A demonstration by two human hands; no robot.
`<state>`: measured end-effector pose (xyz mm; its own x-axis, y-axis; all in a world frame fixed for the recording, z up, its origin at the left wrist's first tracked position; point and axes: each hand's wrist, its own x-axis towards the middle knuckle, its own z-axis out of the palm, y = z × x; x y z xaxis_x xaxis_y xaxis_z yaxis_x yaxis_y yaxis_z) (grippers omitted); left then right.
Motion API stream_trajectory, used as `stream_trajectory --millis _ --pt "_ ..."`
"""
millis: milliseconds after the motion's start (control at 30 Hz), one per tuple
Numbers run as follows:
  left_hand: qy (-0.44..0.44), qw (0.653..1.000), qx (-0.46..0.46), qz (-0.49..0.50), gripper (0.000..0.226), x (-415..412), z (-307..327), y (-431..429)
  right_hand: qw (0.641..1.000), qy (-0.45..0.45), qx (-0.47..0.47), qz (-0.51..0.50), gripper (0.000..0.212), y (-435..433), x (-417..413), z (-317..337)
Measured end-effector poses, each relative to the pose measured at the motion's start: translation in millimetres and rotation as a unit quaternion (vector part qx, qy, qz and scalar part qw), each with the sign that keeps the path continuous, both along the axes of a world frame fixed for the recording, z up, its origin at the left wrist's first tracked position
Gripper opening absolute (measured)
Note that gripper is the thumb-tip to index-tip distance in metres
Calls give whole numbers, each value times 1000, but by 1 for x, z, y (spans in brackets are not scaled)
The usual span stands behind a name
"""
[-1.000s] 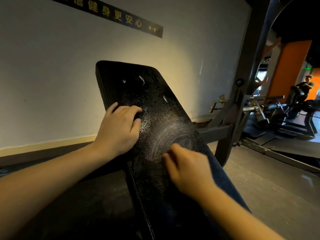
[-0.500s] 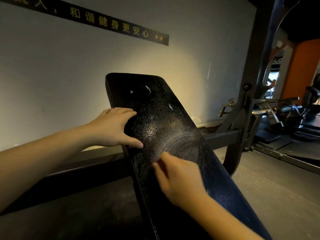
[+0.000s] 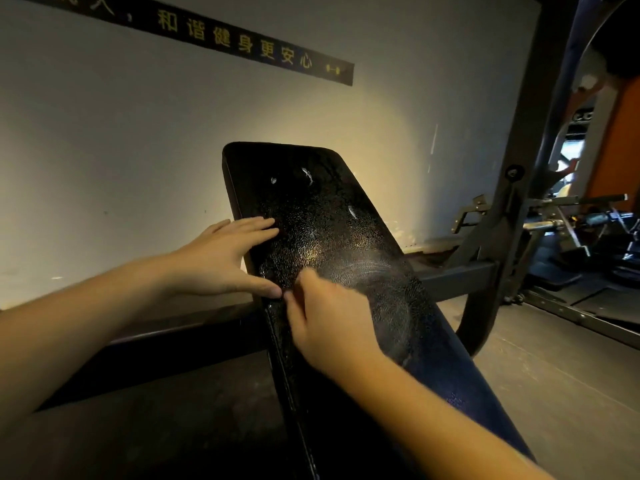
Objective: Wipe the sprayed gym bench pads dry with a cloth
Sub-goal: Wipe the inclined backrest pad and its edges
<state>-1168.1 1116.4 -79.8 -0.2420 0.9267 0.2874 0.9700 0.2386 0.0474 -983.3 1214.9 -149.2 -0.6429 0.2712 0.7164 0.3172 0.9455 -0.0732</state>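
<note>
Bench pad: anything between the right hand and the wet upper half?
Only the left hand: it rests on the left edge of the bench pad, thumb almost touching the right hand. Up the middle and right side, nothing visible blocks the way to the droplets.

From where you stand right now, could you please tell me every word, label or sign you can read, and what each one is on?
"和谐健身更安心", in yellow, then a dumbbell icon, on the black wall strip.
"人" and a comma come before that on the same strip; earlier characters are cut off.
On the bench pad: no text visible.
On the gym equipment behind: too blurred to read.
</note>
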Motion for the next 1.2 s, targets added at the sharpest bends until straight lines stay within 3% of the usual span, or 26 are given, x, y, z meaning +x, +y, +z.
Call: stream_trajectory --millis 67,133,233,300,367,500,633,700,800,900,967,1133,1200 --pt "-7 1000 -23 -7 137 0 5 -3 994 -40 30 93 22 -7 39 -22" --pt "8 999 -43 -11 140 1 7 -3 990 -72 54 107 25 19 69 -32" --pt "27 998 -54 -1 144 3 6 -2 996 -52 47 -55 27 81 72 -17" --pt "29 998 -52 1 145 3 5 0 988 -10 -6 -156 27 113 51 8" --pt "21 998 -51 -2 146 2 5 0 981 13 -52 -187 28 117 19 25" --pt "3 999 -54 -4 138 5 7 -5 998 -4 -25 -50 23 31 -19 16" --pt "-16 998 -60 -7 132 6 9 -6 987 -50 59 143 20 -23 44 -29" --pt "-19 998 -56 -14 139 4 7 -6 985 -73 66 138 22 0 65 -34" --pt "-14 998 -51 -25 142 2 4 -6 996 -36 79 -1 23 48 46 -5" --pt "-15 999 -44 -24 141 -1 2 -5 994 -2 22 -103 24 68 -2 27" --pt "-19 999 -42 -23 140 -3 1 -6 997 8 -6 -81 22 44 -19 25" --pt "-30 998 -38 -26 138 -4 1 -6 987 -45 38 149 21 -21 56 -39" --pt "-24 999 -37 -25 138 -2 -2 -6 988 -65 50 134 22 4 90 -49"
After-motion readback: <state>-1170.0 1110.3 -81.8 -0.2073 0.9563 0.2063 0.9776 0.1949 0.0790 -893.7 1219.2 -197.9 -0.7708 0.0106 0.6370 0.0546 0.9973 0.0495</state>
